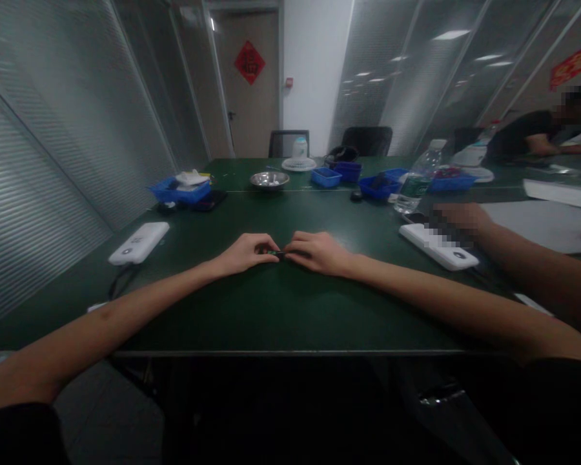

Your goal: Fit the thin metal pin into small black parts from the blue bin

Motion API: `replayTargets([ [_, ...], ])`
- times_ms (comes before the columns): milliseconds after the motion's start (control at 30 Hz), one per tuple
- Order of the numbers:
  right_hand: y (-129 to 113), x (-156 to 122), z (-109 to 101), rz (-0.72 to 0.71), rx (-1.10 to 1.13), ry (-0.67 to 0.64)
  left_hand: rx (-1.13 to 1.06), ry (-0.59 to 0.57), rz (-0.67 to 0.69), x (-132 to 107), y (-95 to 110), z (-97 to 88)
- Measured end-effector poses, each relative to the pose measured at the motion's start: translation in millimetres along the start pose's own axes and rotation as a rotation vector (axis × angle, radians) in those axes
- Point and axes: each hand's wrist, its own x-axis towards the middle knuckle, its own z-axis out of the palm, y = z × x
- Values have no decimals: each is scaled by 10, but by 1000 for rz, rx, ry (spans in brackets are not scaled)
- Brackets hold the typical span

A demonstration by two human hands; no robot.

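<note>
Both hands meet over the middle of the green table (290, 310). My left hand (243, 253) is closed in a pinch, thumb and forefinger on a small, thin dark piece with green marks (280, 255). From the other side, my right hand (319, 252) has its fingers pressed together at the dark end of the same piece. Its exact kind is too small to tell, and the fingers cover much of it.
White power banks (139, 243) with cables lie left and right. Behind stand a metal bowl (270, 181), blue trays (326, 177) and a water bottle (419, 181). Another person's arm (527, 258) reaches in from the right, beside white paper (547, 223).
</note>
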Motion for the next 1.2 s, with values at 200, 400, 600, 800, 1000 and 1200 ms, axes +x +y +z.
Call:
replayTargets([
  [200, 2, 25, 52, -5, 37, 39, -17, -11, 22, 9, -2, 21],
  [400, -24, 19, 29, 124, 5, 104, -21, -82, -19, -2, 11, -103],
  [600, -62, 16, -15, 170, 16, 115, 35, -177, -12, -36, 15, -212],
  [800, -48, 5, -15, 169, 17, 105, 127, -119, -71, -68, -398, -519],
  [1000, -38, 2, -6, 154, 11, 96, 376, 162, -410, -348, -1340, -1219],
  [1200, -40, 3, -14, 150, 29, 94, 420, 232, -647, -636, -1707, -1686],
])
